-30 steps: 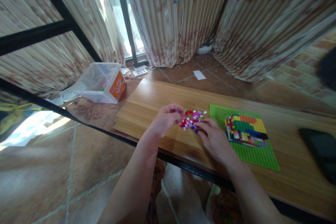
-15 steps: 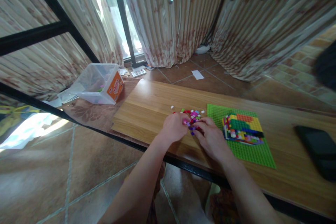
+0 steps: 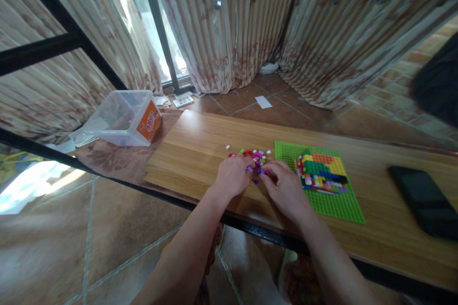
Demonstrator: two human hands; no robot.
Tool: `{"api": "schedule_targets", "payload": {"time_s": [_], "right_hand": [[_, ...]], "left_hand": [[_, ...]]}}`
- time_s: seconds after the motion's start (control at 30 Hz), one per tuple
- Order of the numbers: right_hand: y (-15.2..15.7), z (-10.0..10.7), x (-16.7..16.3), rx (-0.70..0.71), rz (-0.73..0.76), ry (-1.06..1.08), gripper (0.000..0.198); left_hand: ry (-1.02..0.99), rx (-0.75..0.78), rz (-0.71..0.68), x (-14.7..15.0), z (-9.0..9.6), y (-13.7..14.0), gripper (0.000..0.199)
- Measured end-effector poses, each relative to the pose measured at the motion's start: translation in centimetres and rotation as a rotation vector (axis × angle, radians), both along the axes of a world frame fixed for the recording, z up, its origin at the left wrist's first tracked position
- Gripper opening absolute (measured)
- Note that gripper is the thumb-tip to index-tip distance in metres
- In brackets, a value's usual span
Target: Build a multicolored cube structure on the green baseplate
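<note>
A pile of small toy building bricks in pink, red, white, green and purple lies on the wooden table. My left hand is at the pile's near left side, its fingers closed on a purple brick. Opposite it, my right hand pinches another purple brick between thumb and fingers. A dark blue brick lies loose just below the fingertips. To the right, a green baseplate carries a multicoloured brick build, which neither hand touches.
A black phone-like device lies at the table's right. A clear plastic bin with an orange label stands beyond the left end. Single white bricks lie apart from the pile. A black frame bar runs along the near edge.
The view has shifted slightly, so the table and baseplate appear further left. Both hands stay at the pile; their fingers have moved a little, and the purple bricks at the fingertips show more clearly.
</note>
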State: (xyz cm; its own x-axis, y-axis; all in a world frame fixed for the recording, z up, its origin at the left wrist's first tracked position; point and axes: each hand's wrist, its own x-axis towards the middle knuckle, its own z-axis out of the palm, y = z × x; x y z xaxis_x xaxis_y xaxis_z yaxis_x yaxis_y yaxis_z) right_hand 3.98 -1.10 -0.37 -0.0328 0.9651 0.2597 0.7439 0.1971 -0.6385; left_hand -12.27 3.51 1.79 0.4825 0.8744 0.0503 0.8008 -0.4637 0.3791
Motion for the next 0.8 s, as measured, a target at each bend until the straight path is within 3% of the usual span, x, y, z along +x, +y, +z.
{"api": "schedule_targets", "payload": {"time_s": [0.27,0.47,0.63,0.8], "right_hand": [[-0.3,0.1,0.0,-0.116,-0.066,0.282,0.015],[-0.2,0.0,-0.2,-0.137,-0.103,0.489,0.016],[-0.1,0.4,-0.8,-0.121,-0.121,0.735,0.02],[-0.1,1.3,-1.2,-0.128,-0.078,1.006,0.023]], "left_hand": [[0.016,-0.007,-0.003,0.2,-0.1,-0.1,0.021],[-0.27,-0.124,0.077,0.5,-0.1,0.4,0.011],[-0.773,-0.393,0.15,0.5,0.3,0.9,0.007],[-1.227,-0.854,0.214,1.1,1.4,0.1,0.016]]}}
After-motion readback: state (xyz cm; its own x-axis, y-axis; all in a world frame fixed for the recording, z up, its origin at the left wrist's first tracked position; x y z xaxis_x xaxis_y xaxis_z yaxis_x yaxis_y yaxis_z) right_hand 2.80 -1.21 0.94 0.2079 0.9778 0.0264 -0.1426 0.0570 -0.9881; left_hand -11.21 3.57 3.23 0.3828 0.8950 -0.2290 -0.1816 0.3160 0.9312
